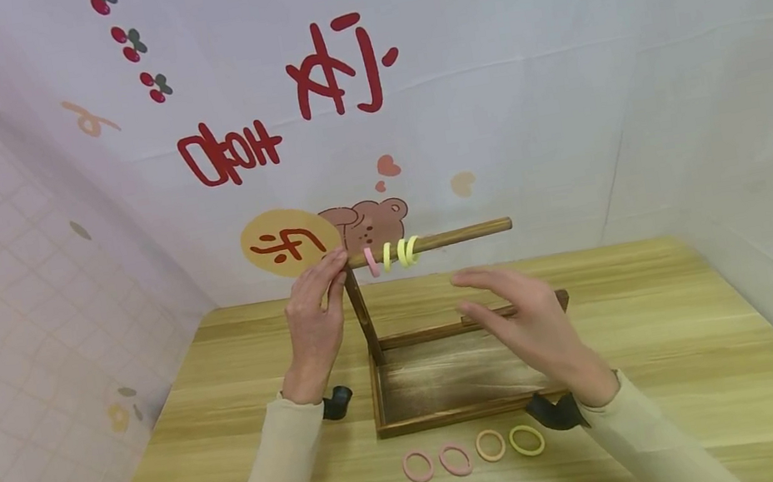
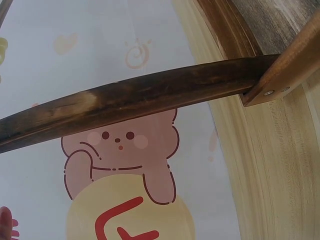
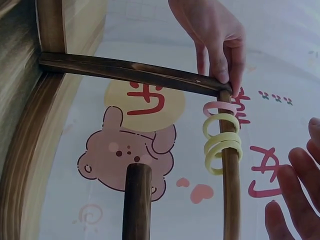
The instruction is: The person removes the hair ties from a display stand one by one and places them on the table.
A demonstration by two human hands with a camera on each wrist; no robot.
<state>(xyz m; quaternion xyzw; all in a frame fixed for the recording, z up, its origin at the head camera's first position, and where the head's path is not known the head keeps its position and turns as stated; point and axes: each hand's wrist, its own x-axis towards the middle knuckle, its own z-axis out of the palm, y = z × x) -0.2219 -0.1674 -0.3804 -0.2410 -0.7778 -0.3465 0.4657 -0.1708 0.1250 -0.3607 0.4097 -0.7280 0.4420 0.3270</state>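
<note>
My left hand [image 1: 314, 311] grips the top corner of a brown wooden rack, where its upright post [image 1: 362, 312] meets the upper rod [image 1: 465, 234]. In the right wrist view, the thumb and fingers close around that corner. A pink ring [image 3: 220, 107] hangs on the rod nearest the left hand, with three yellow rings [image 3: 221, 120] beside it. My right hand [image 1: 532, 323] is held in the air below and right of the rod's free end, fingers spread and holding nothing. Behind it, a shorter lower rod [image 1: 478, 317] is partly hidden.
The rack's tray-like base [image 1: 452, 416] sits on a wood-grain table [image 1: 237, 450]. In front of it lie two pink rings [image 1: 420, 480], an orange ring [image 1: 493, 458] and a yellow ring [image 1: 529, 453]. A printed white backdrop [image 1: 521, 85] stands behind.
</note>
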